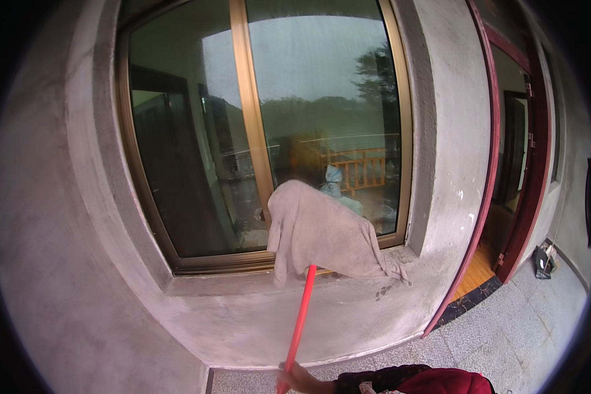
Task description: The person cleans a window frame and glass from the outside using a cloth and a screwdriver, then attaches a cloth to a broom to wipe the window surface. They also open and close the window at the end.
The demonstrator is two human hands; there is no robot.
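Observation:
My right hand (299,379) is at the bottom edge, its fingers wrapped around a red pole (301,315). The pole slants up and away from me. A greyish-pink cloth (320,226) drapes over its far end and hides whatever head the pole has. The cloth lies in front of the lower part of the right window pane (320,74); whether it presses on the glass I cannot tell. One corner of the cloth trails onto the concrete sill (216,285). My left hand is out of view.
A bronze-coloured metal frame (248,98) divides the window. Rough plastered wall (453,162) surrounds it. To the right, a dark red door frame (527,221) borders an open doorway with wooden flooring (470,268). Speckled floor tiles (502,315) lie below. A dustpan-like object (543,261) stands by the far wall.

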